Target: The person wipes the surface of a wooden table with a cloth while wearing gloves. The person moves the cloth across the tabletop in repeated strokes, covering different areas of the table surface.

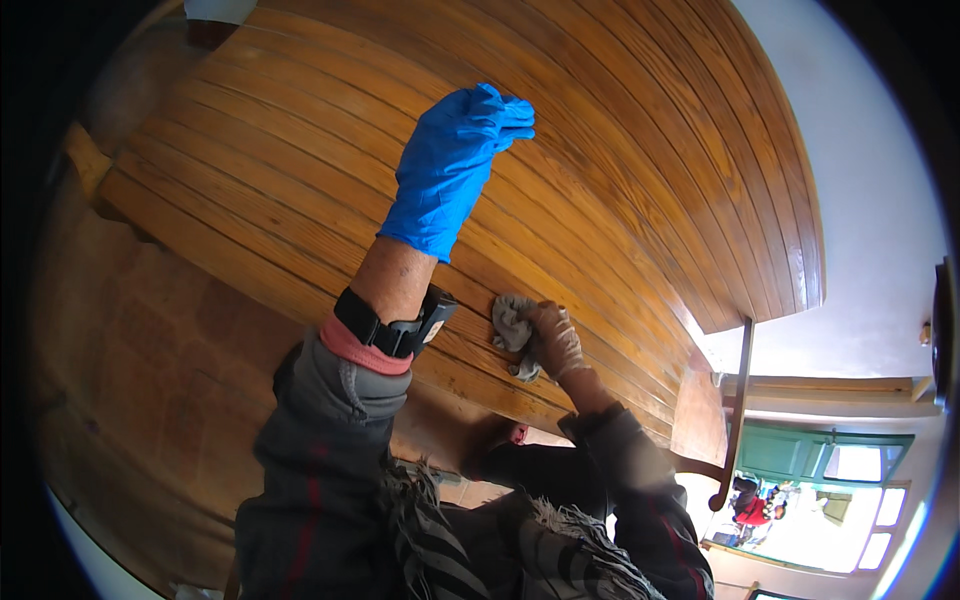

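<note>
A long varnished bench of wooden slats (247, 180) stretches across the view, its slatted back (697, 150) rising toward the upper right. My left hand (457, 154), in a blue disposable glove, reaches over the slats with fingers bent and close together; whether anything is under them is hidden. A black strap with a small dark device (435, 315) is around the left wrist. Nearer to me, my right hand (555, 341), in a thin translucent glove, grips a crumpled grey cloth (512, 322) against the slats near the bench's front edge.
A curved wooden armrest (739, 405) ends the bench at right. Tiled floor (172, 322) lies along its front. A white and brown object (217, 19) is at the top left. Beyond a bright opening by a green shutter (787, 450), a person in red (754, 510) is visible.
</note>
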